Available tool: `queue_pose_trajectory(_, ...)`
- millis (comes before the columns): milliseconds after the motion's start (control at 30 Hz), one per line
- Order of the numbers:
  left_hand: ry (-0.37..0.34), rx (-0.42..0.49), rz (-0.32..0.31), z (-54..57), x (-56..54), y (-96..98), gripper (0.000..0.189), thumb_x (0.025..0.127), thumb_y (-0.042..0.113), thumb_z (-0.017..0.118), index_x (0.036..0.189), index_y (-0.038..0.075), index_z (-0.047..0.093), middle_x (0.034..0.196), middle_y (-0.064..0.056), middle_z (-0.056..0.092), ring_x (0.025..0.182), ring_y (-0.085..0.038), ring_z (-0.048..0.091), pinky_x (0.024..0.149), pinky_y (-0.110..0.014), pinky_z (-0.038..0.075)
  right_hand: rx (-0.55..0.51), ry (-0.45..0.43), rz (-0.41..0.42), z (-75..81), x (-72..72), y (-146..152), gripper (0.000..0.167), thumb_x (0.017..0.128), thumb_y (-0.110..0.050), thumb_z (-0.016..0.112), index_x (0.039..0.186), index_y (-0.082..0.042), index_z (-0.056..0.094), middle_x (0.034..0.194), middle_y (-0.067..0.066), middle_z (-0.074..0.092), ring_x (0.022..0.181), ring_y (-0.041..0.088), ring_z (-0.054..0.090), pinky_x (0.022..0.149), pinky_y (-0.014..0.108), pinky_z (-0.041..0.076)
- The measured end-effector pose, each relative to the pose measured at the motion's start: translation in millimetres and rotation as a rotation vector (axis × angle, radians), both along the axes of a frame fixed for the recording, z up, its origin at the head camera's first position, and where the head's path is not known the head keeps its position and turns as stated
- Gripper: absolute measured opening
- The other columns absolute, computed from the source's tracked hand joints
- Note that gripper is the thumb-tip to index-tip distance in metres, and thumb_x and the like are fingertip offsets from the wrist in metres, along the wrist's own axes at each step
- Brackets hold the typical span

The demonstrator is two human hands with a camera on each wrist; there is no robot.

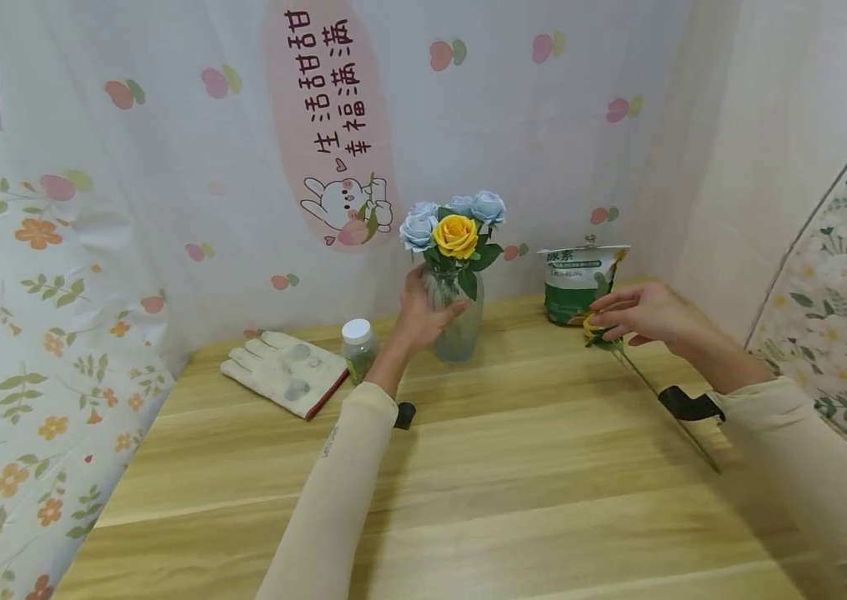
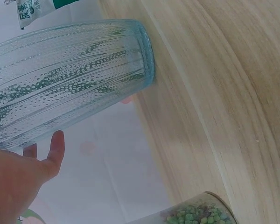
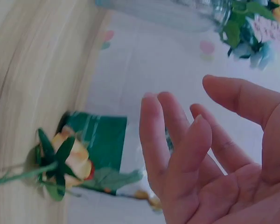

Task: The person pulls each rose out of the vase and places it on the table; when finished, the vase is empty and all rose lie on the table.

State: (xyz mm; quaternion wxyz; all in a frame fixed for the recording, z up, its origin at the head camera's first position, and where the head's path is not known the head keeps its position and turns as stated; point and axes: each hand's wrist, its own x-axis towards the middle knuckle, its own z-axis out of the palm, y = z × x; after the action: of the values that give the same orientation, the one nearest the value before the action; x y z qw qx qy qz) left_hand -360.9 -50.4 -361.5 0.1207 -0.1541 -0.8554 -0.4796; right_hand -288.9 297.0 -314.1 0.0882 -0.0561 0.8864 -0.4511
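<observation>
A ribbed clear glass vase [image 1: 458, 327] stands on the wooden table [image 1: 513, 500] and holds a yellow rose [image 1: 456, 236] and several pale blue roses [image 1: 418, 229]. My left hand [image 1: 423, 312] holds the vase from its left side, thumb across the front; the left wrist view shows the vase [image 2: 70, 74] just above my thumb [image 2: 56, 149]. My right hand [image 1: 637, 312] hovers with relaxed fingers over a second yellow rose [image 1: 593, 332] lying on the table, its stem running toward me. In the right wrist view that rose [image 3: 67, 161] lies apart from my fingers [image 3: 177, 154].
A green and white bag [image 1: 577, 283] stands just behind the lying rose. A white work glove [image 1: 284, 372] and a small white-lidded jar [image 1: 358, 348] of green pellets lie left of the vase. Patterned cloth walls close in the table at the back and both sides.
</observation>
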Motion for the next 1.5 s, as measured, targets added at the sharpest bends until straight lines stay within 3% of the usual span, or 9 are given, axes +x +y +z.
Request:
queue_pose_trajectory(233, -0.008, 0.026, -0.005, -2.5, 0.4, 0.4, 0.101, 0.085, 0.043, 0.078, 0.154, 0.008, 0.012, 0.158, -0.015, 0.020, 0.146, -0.033, 0.018, 0.118, -0.050, 0.019, -0.039, 0.061, -0.019, -0.1, 3.6, -26.4, 0.046, 0.095, -0.031, 0.068, 0.129, -0.002, 0.060, 0.123, 0.014, 0.067, 0.081, 0.012, 0.069, 0.062, 0.033, 0.052)
queue_pose_trajectory(567, -0.020, 0.004, 0.004, -1.9, 0.2, -0.5, 0.100, 0.086, 0.044, 0.077, 0.154, 0.009, 0.013, 0.158, -0.013, 0.021, 0.145, -0.032, 0.018, 0.117, -0.049, 0.022, -0.070, 0.113, -0.009, 3.6, 10.5, -68.7, 0.040, 0.094, -0.029, 0.070, 0.125, -0.004, 0.065, 0.118, 0.014, 0.070, 0.083, 0.014, 0.071, 0.060, 0.032, 0.051)
queue_pose_trajectory(833, -0.017, 0.010, -0.012, -0.3, -0.3, -0.5, 0.100, 0.085, 0.044, 0.077, 0.154, 0.008, 0.013, 0.157, -0.014, 0.021, 0.145, -0.032, 0.018, 0.117, -0.049, 0.022, -0.173, 0.265, -0.001, -0.2, 8.3, -94.5, 0.035, 0.092, -0.029, 0.072, 0.116, -0.003, 0.070, 0.097, 0.002, 0.075, 0.080, 0.014, 0.072, 0.064, 0.034, 0.055)
queue_pose_trajectory(1067, -0.008, -0.002, 0.006, -0.9, -0.5, -1.6, 0.100, 0.085, 0.044, 0.077, 0.154, 0.008, 0.013, 0.157, -0.016, 0.022, 0.145, -0.033, 0.019, 0.117, -0.049, 0.023, -0.235, 0.396, 0.035, -2.8, 3.7, -126.2, 0.029, 0.093, -0.025, 0.071, 0.112, -0.004, 0.073, 0.102, 0.014, 0.074, 0.080, 0.020, 0.072, 0.055, 0.033, 0.054)
queue_pose_trajectory(1333, -0.021, -0.005, 0.013, -1.4, 4.0, -2.0, 0.102, 0.085, 0.047, 0.077, 0.155, 0.011, 0.013, 0.157, -0.014, 0.022, 0.145, -0.033, 0.019, 0.116, -0.053, 0.023, -0.338, 0.495, 0.009, -2.3, 0.3, -160.5, 0.022, 0.095, -0.014, 0.068, 0.111, -0.001, 0.074, 0.103, 0.018, 0.073, 0.068, 0.006, 0.067, 0.049, 0.029, 0.051)
queue_pose_trajectory(1500, -0.001, -0.006, 0.021, -2.0, 3.0, -2.0, 0.099, 0.085, 0.044, 0.077, 0.155, 0.011, 0.013, 0.157, -0.014, 0.023, 0.145, -0.033, 0.018, 0.116, -0.054, 0.023, -0.353, 0.578, -0.006, -1.9, -6.4, -175.3, 0.021, 0.094, -0.011, 0.067, 0.111, -0.001, 0.075, 0.096, 0.019, 0.073, 0.055, 0.013, 0.062, 0.043, 0.024, 0.039)
